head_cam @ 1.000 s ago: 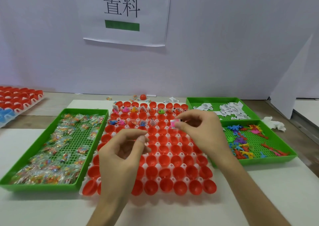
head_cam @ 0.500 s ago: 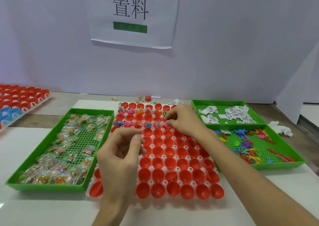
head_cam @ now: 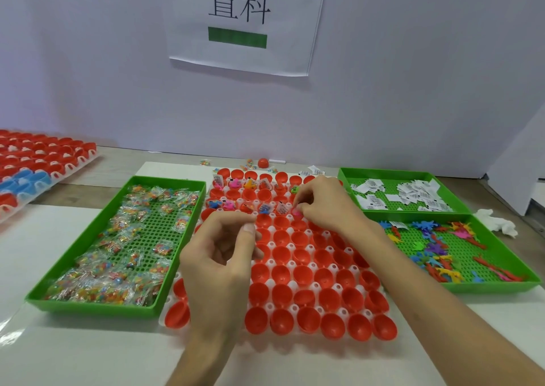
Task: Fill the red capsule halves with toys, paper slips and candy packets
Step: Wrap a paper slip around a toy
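Note:
A white rack of red capsule halves lies in the middle of the table. Several halves in its two far rows hold toys and paper slips. My right hand reaches over the second far row and pinches a small pink toy at a capsule half. My left hand hovers over the rack's left side with fingers loosely curled and nothing visible in it. Candy packets fill the left green tray. Paper slips and coloured toys lie in the right green trays.
Another rack of red and blue capsule halves sits at far left. A closed red capsule and loose packets lie behind the main rack. A crumpled white tissue lies at right. A white wall with a paper sign stands behind.
My right hand carried the pink toy forward and lowered it to the second far row of halves. My left hand stayed over the rack's left side.

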`<state>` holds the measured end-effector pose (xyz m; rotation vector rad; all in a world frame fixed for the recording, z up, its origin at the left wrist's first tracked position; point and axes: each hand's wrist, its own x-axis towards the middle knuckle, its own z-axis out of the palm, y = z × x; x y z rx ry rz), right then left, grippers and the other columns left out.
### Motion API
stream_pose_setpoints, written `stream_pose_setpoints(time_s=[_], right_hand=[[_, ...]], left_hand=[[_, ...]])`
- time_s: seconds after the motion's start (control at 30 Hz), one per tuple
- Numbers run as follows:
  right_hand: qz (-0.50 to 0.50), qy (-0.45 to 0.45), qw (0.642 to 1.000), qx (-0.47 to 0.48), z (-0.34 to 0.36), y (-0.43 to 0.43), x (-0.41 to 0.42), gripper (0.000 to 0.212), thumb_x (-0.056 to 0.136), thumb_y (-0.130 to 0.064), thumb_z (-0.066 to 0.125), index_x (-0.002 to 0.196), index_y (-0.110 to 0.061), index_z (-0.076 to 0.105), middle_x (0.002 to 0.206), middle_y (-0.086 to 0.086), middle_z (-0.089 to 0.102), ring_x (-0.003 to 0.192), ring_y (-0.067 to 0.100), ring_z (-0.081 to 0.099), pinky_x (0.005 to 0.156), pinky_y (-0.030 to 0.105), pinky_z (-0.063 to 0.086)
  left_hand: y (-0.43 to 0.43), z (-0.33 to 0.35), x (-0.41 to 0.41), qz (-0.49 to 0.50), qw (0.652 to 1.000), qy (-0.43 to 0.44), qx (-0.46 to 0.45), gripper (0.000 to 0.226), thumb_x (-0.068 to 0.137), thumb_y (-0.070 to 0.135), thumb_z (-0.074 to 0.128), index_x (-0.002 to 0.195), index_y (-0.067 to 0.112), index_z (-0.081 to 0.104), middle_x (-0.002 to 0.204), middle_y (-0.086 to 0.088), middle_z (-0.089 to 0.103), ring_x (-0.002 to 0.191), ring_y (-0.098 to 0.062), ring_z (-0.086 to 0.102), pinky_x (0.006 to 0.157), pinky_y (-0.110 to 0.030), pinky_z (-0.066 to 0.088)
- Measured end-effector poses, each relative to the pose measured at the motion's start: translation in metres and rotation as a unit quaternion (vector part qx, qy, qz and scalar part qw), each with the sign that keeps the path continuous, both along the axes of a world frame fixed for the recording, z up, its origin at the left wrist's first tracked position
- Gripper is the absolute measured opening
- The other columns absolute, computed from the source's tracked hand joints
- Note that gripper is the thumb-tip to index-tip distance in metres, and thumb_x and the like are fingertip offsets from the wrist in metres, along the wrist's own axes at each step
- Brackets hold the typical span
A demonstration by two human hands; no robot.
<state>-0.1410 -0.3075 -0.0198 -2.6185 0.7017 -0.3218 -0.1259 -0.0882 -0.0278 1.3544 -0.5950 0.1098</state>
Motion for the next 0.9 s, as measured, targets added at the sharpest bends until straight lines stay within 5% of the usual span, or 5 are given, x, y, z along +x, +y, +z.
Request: stream_pose_setpoints(time_s=[0.17,0.4,0.6,0.9], right_hand=[[-0.004,0.009,1.0,-0.019,-0.002,0.003,0.006,0.018,0.085,-0.004,0.068,0.09,-0.016,0.08,0.094,-0.004,0.074,0.08,0.005,0.059,0.076,0.023,0.049],[-0.021,-0.036,0.999,-0.03,-0.004,0.002,0.008,0.015,0.082,-0.005,0.075,0.085,-0.019,0.077,0.087,-0.005,0.071,0.073,0.002,0.058,0.061,0.009,0.038],[-0.019,-0.033,0.998,-0.046,-0.007,0.004,0.006,0.009,0.086,-0.014,0.074,0.087,-0.022,0.079,0.091,-0.007,0.074,0.079,0.004,0.061,0.075,0.021,0.045],[-0.009,-0.063,0.996,-0.058,-0.002,0.007,-0.004,0.013,0.088,-0.017,0.072,0.097,-0.023,0.078,0.093,-0.008,0.075,0.079,0.002,0.062,0.08,0.021,0.05]], left_hand=[[0.0,0.0,0.0,-0.001,1.0,0.001,0.001,0.011,0.086,0.012,0.061,0.085,0.018,0.07,0.072,-0.003,0.068,0.057,-0.018,0.065,0.055,-0.031,0.056],[0.0,0.0,0.001,0.001,1.0,0.002,0.003,0.011,0.086,0.013,0.061,0.085,0.018,0.07,0.071,-0.003,0.068,0.057,-0.018,0.065,0.055,-0.03,0.055],[0.0,-0.001,0.001,0.003,1.0,0.003,0.0,0.013,0.086,0.012,0.061,0.083,0.021,0.07,0.071,-0.003,0.068,0.057,-0.017,0.064,0.054,-0.028,0.055],[0.001,-0.002,0.004,0.006,1.0,0.001,-0.003,0.025,0.091,-0.002,0.064,0.084,0.021,0.069,0.071,-0.003,0.068,0.057,-0.016,0.064,0.055,-0.024,0.054]])
